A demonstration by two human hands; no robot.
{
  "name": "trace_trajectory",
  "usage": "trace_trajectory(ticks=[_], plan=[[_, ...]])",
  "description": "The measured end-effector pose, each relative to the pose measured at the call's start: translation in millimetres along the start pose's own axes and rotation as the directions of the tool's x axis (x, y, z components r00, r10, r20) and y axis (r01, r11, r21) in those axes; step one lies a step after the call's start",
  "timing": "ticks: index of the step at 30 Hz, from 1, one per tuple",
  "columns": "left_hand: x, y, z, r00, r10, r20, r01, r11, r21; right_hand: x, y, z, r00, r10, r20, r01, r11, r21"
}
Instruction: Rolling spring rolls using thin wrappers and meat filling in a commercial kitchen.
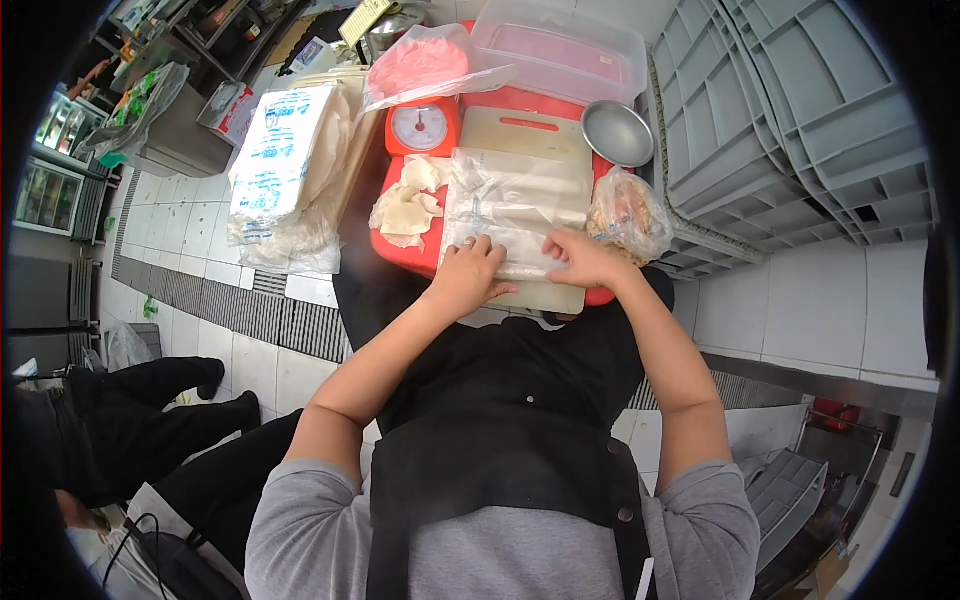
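Both hands press a clear bag [512,215] flat on the cutting board [530,135] atop the red worktop [395,250]. Left hand [468,275] and right hand [585,260] lie palm-down, gripping nothing. Judgement: keep pressure even, smoothing away from the scale [422,127].

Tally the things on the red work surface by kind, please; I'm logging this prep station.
Kitchen scale: 1
Cutting board: 1
Metal bowl: 1
Clear lidded container: 1
Filled plastic bags: 2, one pink, one tan
Flat clear bag under both hands: 1
Total: 7
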State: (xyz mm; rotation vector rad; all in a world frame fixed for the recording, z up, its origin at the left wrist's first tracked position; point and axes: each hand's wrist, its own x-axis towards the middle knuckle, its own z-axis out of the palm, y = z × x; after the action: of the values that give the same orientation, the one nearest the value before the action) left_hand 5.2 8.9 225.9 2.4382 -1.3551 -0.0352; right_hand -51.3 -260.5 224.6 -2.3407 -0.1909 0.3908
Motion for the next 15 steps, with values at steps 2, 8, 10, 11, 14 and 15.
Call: trace_trajectory(ticks=[2, 8, 10, 11, 14, 15], plan=[[1.3, -4.8, 1.7, 0.997, -0.039, 0.065, 0.041, 0.999, -0.035, 4.0, -4.8, -10.5, 0.999, 0.044, 0.023, -0.044, 0.999, 0.008], [39.4, -45.0, -10.3, 0.958, -0.276, -0.076, 0.235, 0.910, -0.341, 70.3, -31.1, -57.7, 0.921, -0.048, -0.387, 0.014, 0.996, -0.091], [56.4, -55.8, -11.9, 0.771, -0.534, -0.346, 0.341, 0.806, -0.483, 105.5, -15.0, -57.4, 0.877, -0.130, -0.462, 0.065, 0.986, -0.155], [66.4, -60.7, -7.5, 0.775, -0.529, -0.346, 0.336, 0.808, -0.483, 122.7, -1.7, -55.0, 0.824, -0.221, -0.522, 0.115, 0.967, -0.227], [77.0, -76.3, 6.8, 0.639, -0.760, -0.120, 0.236, 0.342, -0.910, 176.4, 24.1, -45.7, 0.909, -0.103, -0.404, 0.058, 0.991, -0.122], [71.0, -76.6, 12.5, 0.676, -0.722, -0.144, 0.175, 0.348, -0.921, 184.1, 16.0, -44.6, 0.909, -0.112, -0.402, 0.068, 0.990, -0.122]])
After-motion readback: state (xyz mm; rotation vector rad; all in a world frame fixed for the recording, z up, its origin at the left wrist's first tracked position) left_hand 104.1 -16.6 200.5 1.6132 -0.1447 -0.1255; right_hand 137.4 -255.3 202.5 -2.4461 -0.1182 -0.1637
